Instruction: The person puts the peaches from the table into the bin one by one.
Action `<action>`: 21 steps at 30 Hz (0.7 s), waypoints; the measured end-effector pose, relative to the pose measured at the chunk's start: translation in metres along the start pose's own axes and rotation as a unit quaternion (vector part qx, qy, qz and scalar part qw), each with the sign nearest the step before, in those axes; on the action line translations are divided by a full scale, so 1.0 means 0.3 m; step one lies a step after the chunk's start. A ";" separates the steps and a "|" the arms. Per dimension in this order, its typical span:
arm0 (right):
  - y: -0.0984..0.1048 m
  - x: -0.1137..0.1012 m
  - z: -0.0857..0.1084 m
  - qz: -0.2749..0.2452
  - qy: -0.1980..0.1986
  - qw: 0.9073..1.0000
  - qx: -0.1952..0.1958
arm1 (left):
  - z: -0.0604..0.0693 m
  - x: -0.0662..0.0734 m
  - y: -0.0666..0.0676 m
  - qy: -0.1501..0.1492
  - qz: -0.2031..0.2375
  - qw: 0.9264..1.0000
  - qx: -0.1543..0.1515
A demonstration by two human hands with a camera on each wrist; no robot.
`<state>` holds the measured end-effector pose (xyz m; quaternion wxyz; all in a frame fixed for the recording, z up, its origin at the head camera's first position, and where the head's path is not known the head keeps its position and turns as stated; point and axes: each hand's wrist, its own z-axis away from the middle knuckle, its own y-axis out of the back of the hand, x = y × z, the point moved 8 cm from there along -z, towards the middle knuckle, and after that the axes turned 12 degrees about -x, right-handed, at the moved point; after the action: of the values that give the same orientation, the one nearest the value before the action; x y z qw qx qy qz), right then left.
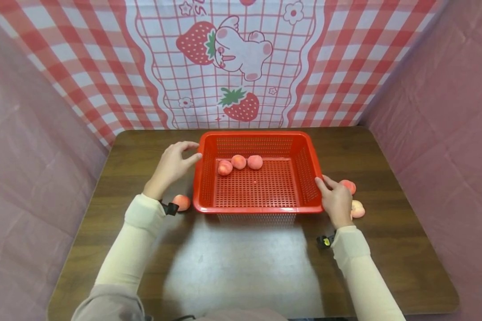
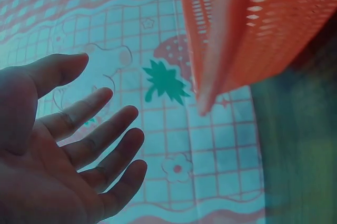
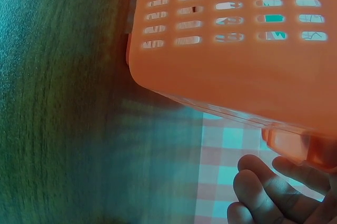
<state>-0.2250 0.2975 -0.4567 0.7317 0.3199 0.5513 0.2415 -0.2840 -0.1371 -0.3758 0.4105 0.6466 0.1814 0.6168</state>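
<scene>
The red basket (image 1: 257,209) sits mid-frame on the counter (image 1: 120,174), three peaches (image 1: 238,162) inside. The right grip (image 1: 337,200) appears to pinch its right rim; the left grip (image 1: 170,167) is wide beside the left rim. Lifted one-sided, it could tip and roll the fruit; shoved leftward, it might bump the loose peach (image 1: 182,202). Sideways letters (image 1: 200,7) at top are cut off, unreadable.
</scene>
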 end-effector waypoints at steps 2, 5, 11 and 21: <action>0.001 -0.001 0.001 0.001 0.001 1.000 0.000 | 0.013 -0.022 -0.004 0.006 0.005 1.000 0.000; 0.002 -0.002 0.002 0.004 0.001 1.000 -0.003 | 0.032 -0.062 -0.015 0.014 0.007 1.000 0.000; 0.004 -0.004 -0.002 0.007 0.004 1.000 -0.001 | 0.076 -0.150 -0.054 0.037 0.016 0.999 -0.018; 0.009 -0.007 -0.001 0.016 0.013 1.000 0.000 | 0.127 -0.255 -0.158 0.070 -0.001 0.989 -0.129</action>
<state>-0.2258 0.2979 -0.4533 0.7201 0.3258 0.5559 0.2575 -0.2483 -0.1772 -0.4575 0.4770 0.5434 0.1294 0.6785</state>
